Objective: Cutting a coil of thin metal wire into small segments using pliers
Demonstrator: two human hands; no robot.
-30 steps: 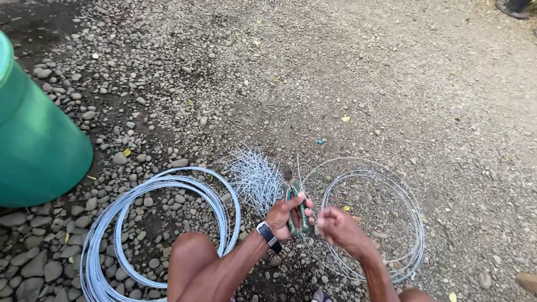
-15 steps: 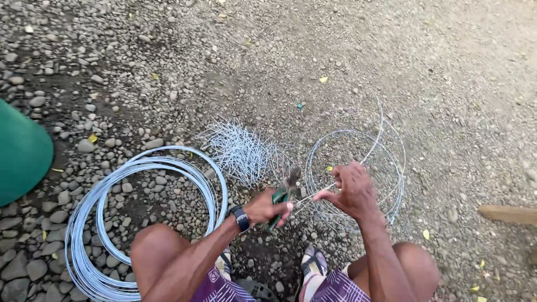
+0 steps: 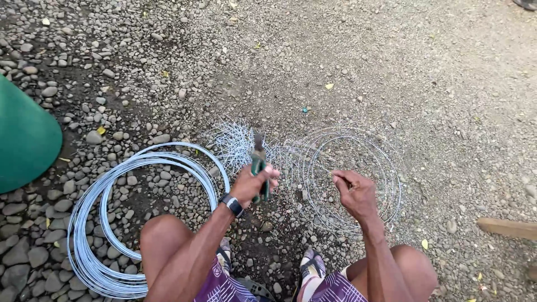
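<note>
My left hand [image 3: 254, 182] grips green-handled pliers [image 3: 259, 165], jaws pointing away from me, with a watch [image 3: 231, 204] on that wrist. To the right, my right hand [image 3: 355, 193] pinches the end of a thin wire that belongs to the small loose wire coil [image 3: 352, 173] lying on the gravel under it. The two hands are apart. A heap of short cut wire pieces [image 3: 238, 142] lies just beyond the pliers. A large coil of thicker silvery wire [image 3: 120, 215] rests on the stones to my left, beside my knee.
A green plastic drum [image 3: 25, 137] stands at the left edge. A piece of wood [image 3: 506, 226] lies at the right edge. The ground is gravel with bigger stones on the left. My sandalled feet [image 3: 307, 268] are at the bottom.
The hands were together at the wire with the pliers on it; now they have drawn apart, the left lifting the pliers, the right keeping the wire end. The view shifted slightly.
</note>
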